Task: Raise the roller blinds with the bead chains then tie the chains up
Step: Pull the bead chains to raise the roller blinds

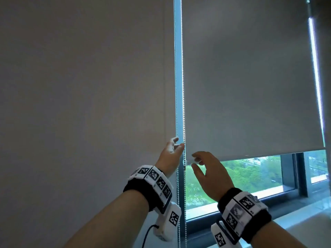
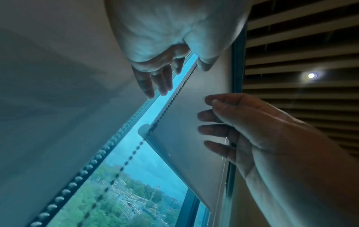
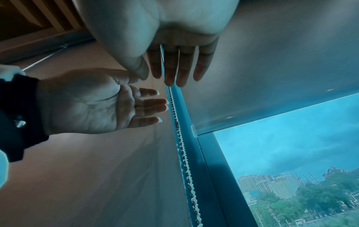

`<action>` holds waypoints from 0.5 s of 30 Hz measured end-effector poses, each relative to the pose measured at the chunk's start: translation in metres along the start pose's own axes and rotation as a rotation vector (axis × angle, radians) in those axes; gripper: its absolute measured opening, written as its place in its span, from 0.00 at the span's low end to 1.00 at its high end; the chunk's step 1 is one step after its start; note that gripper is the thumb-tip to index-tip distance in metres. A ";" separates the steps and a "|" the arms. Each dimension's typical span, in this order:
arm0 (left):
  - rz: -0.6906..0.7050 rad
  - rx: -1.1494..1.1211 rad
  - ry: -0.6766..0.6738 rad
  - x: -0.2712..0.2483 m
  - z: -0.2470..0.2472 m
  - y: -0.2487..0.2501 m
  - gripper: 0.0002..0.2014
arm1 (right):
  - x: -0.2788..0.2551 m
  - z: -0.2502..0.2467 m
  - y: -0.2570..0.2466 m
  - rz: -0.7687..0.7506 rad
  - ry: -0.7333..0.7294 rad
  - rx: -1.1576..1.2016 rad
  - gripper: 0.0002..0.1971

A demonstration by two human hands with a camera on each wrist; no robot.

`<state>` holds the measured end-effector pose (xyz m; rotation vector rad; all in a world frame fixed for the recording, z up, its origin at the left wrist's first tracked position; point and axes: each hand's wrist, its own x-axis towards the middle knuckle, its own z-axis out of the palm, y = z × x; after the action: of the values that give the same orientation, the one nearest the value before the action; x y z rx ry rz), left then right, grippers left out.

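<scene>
Two grey roller blinds hang side by side. The left blind reaches down past the frame's bottom. The right blind is partly raised, with its bottom bar above a strip of bare window. A bead chain hangs in two strands in the gap between them. My left hand is raised beside the chain, fingers straight, thumb tip at the strand, gripping nothing. My right hand hovers at the right blind's lower left corner, fingers spread.
A dark window frame post and a pale sill lie to the lower right. Trees and buildings show through the glass. A slatted ceiling with a lamp is overhead. A bright gap edges the right blind.
</scene>
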<state>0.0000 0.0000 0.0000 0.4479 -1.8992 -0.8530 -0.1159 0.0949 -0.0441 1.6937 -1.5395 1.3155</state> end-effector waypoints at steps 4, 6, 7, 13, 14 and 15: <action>-0.070 -0.192 -0.025 0.015 0.012 -0.006 0.23 | 0.011 -0.001 0.006 0.033 0.042 -0.009 0.11; -0.104 -0.341 -0.028 0.019 0.016 -0.006 0.17 | 0.017 -0.002 0.010 0.036 0.057 -0.019 0.11; -0.101 -0.373 -0.020 0.021 0.018 -0.007 0.15 | 0.019 -0.002 0.011 0.042 0.061 -0.025 0.11; 0.022 -0.278 0.104 0.022 0.025 -0.026 0.14 | 0.021 0.001 0.012 0.052 0.060 -0.052 0.12; 0.053 -0.257 0.092 0.021 0.026 -0.028 0.15 | 0.021 0.002 0.011 0.057 0.058 -0.050 0.12; 0.081 -0.225 0.083 0.020 0.027 -0.030 0.15 | 0.022 0.002 0.011 0.063 0.058 -0.045 0.12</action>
<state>-0.0346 -0.0236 -0.0168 0.2627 -1.7106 -0.9661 -0.1273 0.0804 -0.0286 1.5779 -1.5886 1.3388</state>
